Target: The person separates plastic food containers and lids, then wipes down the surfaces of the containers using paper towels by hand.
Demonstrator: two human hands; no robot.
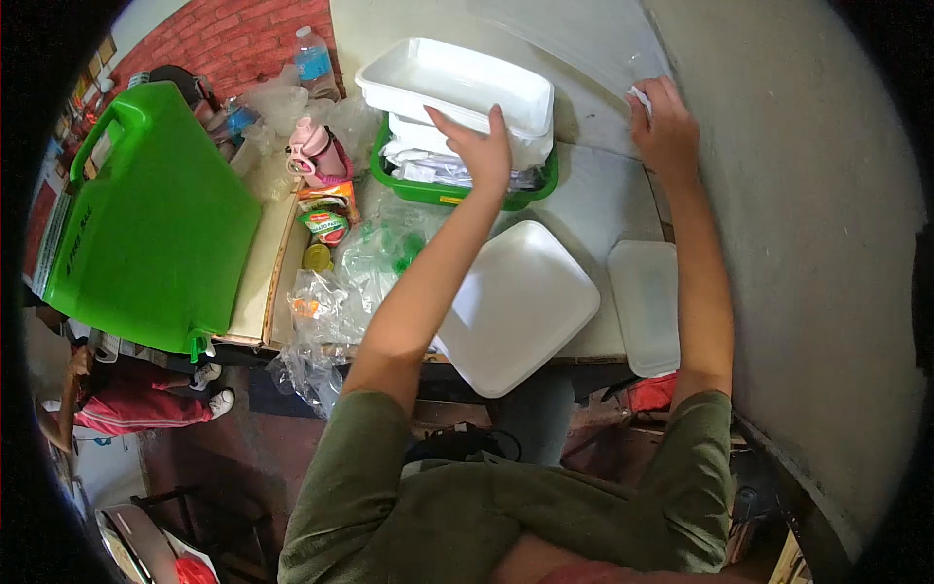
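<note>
My right hand (666, 128) is closed on a small white wad (638, 96), perhaps cloth or tissue, beside the grey wall at the upper right. My left hand (482, 154) has its thumb and fingers spread, in front of the near side of a white rectangular tub (457, 83). Whether it touches the tub I cannot tell. That tub sits on top of a green basin (530, 198), which also holds white plastic-wrapped items. Closer to me, a white square-cornered lid or tray (525, 307) lies at the table's front edge, partly behind my left forearm.
A translucent lid (644, 307) lies by my right forearm. On the left stand a large green jug (146, 224), a pink bottle (313, 151) and a water bottle (313, 63), with food packets (326, 214) and clear plastic bags (336, 292). Another person's leg (146, 404) shows at lower left.
</note>
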